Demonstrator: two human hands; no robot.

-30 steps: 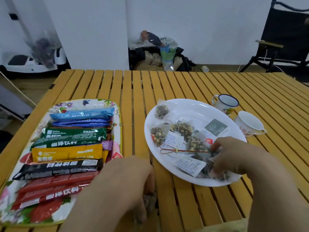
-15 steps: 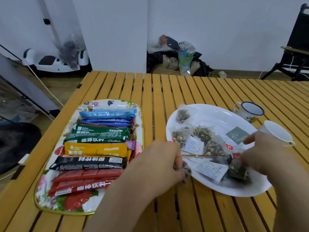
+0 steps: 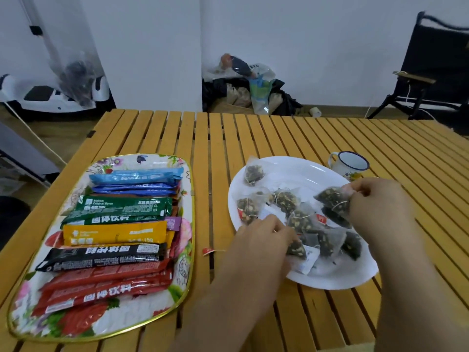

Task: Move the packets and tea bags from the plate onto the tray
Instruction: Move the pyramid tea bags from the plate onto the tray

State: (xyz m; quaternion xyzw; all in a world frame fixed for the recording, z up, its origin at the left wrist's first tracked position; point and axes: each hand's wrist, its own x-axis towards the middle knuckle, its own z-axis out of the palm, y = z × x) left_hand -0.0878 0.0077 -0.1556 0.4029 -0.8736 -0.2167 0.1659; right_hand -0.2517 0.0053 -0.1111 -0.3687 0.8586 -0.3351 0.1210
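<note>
A white plate at right holds several pyramid tea bags with strings and paper tags. My right hand pinches a dark tea bag lifted above the plate's right side. At the plate's near left edge, my left hand grips another tea bag. The flowered tray at left carries several stick packets in blue, green, yellow, black and red. A small red tag lies on the table between tray and plate.
An enamel mug stands just behind the plate on the slatted wooden table. Past the table are bags on the floor, a folding chair at right and a white device at left.
My right hand has lifted a tea bag up from the plate's near side. My left hand moved from the table onto the plate's edge with its tea bag. The view shifted.
</note>
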